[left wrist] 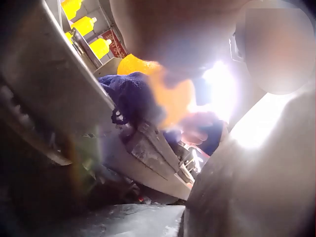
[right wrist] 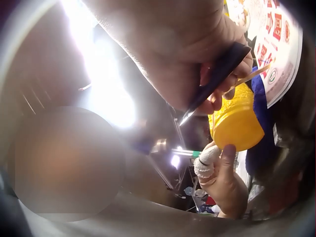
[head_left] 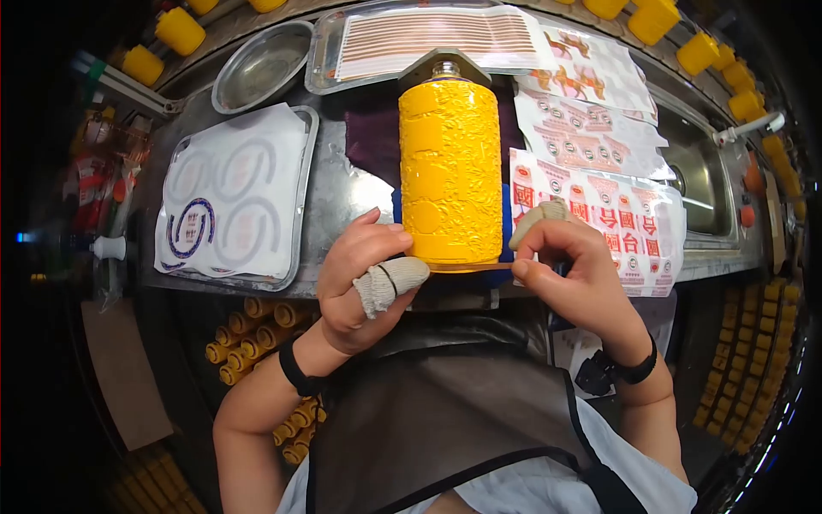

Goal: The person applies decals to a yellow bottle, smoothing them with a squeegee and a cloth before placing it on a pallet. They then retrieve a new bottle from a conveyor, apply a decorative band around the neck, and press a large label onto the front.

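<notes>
A yellow embossed bottle (head_left: 450, 171) lies on its side, neck away from the body. The left hand (head_left: 364, 278), one digit in a pale cloth cover, grips the left edge of its base; in the right wrist view its bare thumb touches the yellow base (right wrist: 238, 129). A thin brown strip (head_left: 479, 266) runs along the base edge. The right hand (head_left: 578, 270) pinches its right end between thumb and forefinger, another finger covered in cloth. A dark pointed tool (right wrist: 217, 79) shows at the right hand in the right wrist view. The left wrist view is blurred.
A tray with ring-shaped decals (head_left: 231, 184) and a metal bowl (head_left: 264, 68) stand left. Behind the bottle are an angled support (head_left: 471, 67) and a striped sheet (head_left: 437, 34). Red-printed sheets (head_left: 591, 223) and a sink (head_left: 698, 171) are at right. Blue cloth (head_left: 505, 224) lies beneath the bottle.
</notes>
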{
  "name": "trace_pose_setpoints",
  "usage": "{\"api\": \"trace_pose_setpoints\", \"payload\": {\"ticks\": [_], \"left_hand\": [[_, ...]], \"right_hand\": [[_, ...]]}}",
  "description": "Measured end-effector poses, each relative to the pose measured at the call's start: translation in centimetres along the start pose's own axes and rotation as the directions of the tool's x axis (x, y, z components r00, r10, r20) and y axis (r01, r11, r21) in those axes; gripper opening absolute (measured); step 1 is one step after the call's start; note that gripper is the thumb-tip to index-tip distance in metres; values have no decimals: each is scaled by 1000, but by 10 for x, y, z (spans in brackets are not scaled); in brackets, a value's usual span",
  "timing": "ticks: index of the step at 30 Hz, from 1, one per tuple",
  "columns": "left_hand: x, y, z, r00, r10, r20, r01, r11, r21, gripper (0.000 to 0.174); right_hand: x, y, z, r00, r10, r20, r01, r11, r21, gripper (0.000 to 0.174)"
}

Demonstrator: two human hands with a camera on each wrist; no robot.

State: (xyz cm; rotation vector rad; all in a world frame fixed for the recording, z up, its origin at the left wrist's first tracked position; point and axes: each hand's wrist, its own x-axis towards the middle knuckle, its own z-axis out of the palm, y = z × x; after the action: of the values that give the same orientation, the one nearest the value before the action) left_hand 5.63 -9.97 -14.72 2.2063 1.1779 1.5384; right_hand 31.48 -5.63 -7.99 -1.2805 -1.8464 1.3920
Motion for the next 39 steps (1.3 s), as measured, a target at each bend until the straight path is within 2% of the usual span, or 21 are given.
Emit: {"api": "trace_pose_setpoints", "payload": {"ticks": [5,8,11,14,17,18,22,23,26,27,30,33,36,39], "left_hand": [[4,4,1,999,20,26,-21,999,39,32],[8,7,2,997,74,37,-78,990,118,26],[14,7,-2,976,164,144,-189,965,181,33],[27,9,-1,944,256,208,-301,927,223,27],[42,11,12,910,327,256,-373,915,153,23],[46,13,13,895,346,281,-391,912,123,23],[29,8,7,975,194,113,-203,976,81,29],[24,7,2,976,167,139,-182,978,103,35],[7,0,3,995,71,76,-75,996,55,36],[6,0,1,994,61,95,-66,996,57,35],[10,2,-2,987,86,135,-99,991,91,30],[17,6,-1,962,199,189,-238,947,214,25],[34,5,9,921,328,208,-362,920,152,23],[41,6,14,911,347,224,-375,922,99,24]], "right_hand": [[-7,-9,-6,1000,-26,8,27,998,-51,8],[-2,4,-5,1000,9,1,-9,1000,-5,8],[-1,5,0,999,44,-28,-43,998,47,7],[2,10,2,997,69,-18,-68,996,51,8],[4,15,7,993,111,-39,-108,991,79,9],[6,15,8,997,78,-16,-77,996,52,8],[5,9,6,1000,18,-4,-18,1000,-11,8],[4,9,6,1000,14,3,-14,1000,-14,8],[0,-3,3,1000,12,29,-12,1000,-24,7],[-1,-6,0,1000,15,25,-15,1000,-16,7],[-1,-3,-1,1000,8,4,-8,1000,-5,7],[2,9,-1,1000,25,-9,-24,999,25,7],[3,22,5,999,35,0,-35,997,65,7],[8,21,10,999,31,16,-33,996,80,7]]}}
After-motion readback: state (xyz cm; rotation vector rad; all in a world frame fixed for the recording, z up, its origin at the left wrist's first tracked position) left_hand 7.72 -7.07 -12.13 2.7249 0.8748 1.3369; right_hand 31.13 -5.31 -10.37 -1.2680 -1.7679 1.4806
